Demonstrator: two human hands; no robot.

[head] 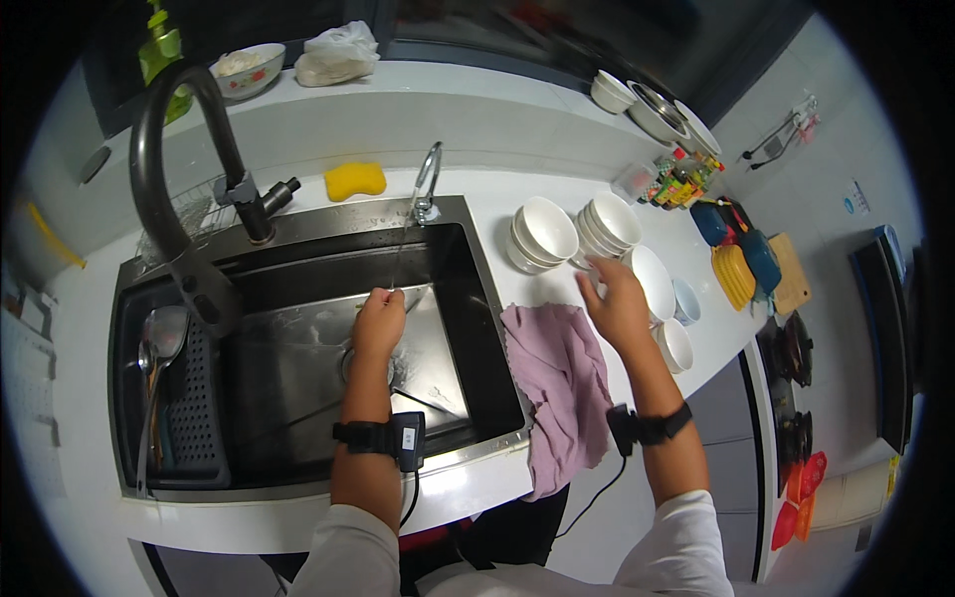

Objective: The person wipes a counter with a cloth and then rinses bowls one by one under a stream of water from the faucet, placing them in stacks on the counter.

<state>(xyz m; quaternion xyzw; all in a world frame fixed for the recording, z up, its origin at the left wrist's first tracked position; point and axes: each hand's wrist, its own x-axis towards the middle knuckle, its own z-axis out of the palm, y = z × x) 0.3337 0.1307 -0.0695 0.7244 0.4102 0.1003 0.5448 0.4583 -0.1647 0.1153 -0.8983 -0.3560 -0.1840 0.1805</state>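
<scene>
My left hand [379, 321] is over the sink basin [291, 373] with its fingers curled, beneath a thin stream of water from the small chrome tap [427, 201]. A tiny greenish bit shows at its edge; whatever is inside the fingers is hidden. To the right, my right hand [618, 302] has its fingers apart, just in front of the stacked white bowls. One stack of bowls [548, 227] stands nearest the sink, and another stack [613, 220] is beside it. A larger white bowl [650, 280] is partly behind my right hand. The pink cloth [559, 388] lies between the hands, draping over the counter's front edge.
A large dark faucet [149, 172] arches over the sink's left side. Utensils [160, 343] and a perforated grey tray [195, 410] occupy the left of the basin. A yellow sponge [356, 181] rests behind the sink. A white cup [674, 346], sauce bottles [683, 179] and a cutting board [789, 272] are right.
</scene>
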